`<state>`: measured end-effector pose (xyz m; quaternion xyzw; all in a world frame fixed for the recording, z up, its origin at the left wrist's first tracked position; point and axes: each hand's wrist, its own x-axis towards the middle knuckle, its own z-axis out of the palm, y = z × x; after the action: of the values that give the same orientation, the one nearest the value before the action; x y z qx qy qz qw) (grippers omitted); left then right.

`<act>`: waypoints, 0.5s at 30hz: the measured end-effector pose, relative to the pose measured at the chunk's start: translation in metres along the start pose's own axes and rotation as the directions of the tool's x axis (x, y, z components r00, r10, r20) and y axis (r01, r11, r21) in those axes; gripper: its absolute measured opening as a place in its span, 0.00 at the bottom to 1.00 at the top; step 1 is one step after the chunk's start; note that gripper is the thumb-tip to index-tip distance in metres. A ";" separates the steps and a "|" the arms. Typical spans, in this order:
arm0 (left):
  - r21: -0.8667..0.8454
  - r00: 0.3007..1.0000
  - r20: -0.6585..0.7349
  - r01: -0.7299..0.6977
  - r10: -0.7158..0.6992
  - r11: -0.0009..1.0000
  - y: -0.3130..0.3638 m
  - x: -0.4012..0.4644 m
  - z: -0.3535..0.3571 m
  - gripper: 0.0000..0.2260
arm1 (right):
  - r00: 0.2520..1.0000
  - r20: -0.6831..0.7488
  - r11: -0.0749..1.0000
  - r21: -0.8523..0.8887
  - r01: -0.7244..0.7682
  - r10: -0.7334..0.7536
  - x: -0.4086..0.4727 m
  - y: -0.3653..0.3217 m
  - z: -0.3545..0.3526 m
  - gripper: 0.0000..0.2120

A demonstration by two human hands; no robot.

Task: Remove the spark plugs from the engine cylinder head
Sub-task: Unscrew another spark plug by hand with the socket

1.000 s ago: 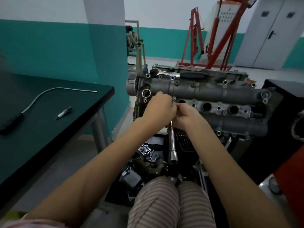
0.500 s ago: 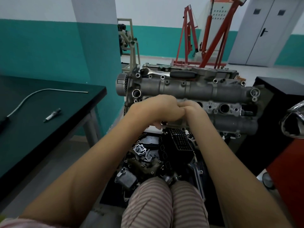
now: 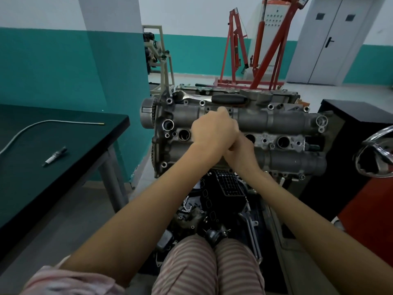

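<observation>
Both hands, left hand (image 3: 213, 129) over right hand (image 3: 240, 153), have swung up the cylinder head (image 3: 287, 122), fingers clenched round a hidden tool (handle no longer visible), likely loosening a plug.

Dim even indoor light, wide-angle edge warp, slight blur

There is one view only, from a camera on the person's head, looking forward and down along both forearms. It sits close: the left hand (image 3: 213, 133) and right hand (image 3: 241, 154) fill mid-frame over the engine (image 3: 282, 122). A bench (image 3: 80, 133) lies left of the hands, and doors (image 3: 331, 41) stand far beyond them.
</observation>
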<state>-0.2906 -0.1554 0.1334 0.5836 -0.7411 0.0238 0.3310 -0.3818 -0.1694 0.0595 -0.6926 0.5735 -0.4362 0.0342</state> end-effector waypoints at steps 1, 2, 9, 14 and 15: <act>-0.029 1.000 0.013 0.006 -0.006 1.000 0.001 0.002 0.001 0.07 | 0.999 -0.007 0.999 -0.006 0.038 -0.038 0.001 0.001 -0.001 0.06; -0.043 1.000 0.025 0.018 -0.017 0.999 0.001 0.002 0.003 0.07 | 0.995 0.000 0.993 -0.062 0.100 -0.100 0.001 -0.002 -0.003 0.03; -0.075 0.986 0.149 -0.069 0.080 0.995 -0.009 -0.011 -0.007 0.12 | 0.979 0.140 0.988 0.039 0.148 -0.152 0.019 -0.003 -0.008 0.05; -0.074 0.935 0.231 -0.258 0.269 0.963 -0.033 -0.016 -0.015 0.13 | 0.935 0.172 0.948 -0.013 0.317 -0.310 0.023 0.008 -0.008 0.11; -0.161 0.929 0.213 -0.272 0.303 0.949 -0.038 -0.017 -0.014 0.13 | 0.932 0.157 0.943 -0.016 0.332 -0.326 0.025 0.009 -0.009 0.11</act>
<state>-0.2495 -0.1470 0.1222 0.4445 -0.8526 -0.0451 0.2709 -0.3957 -0.1889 0.0737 -0.8107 0.4543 -0.3692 -0.0105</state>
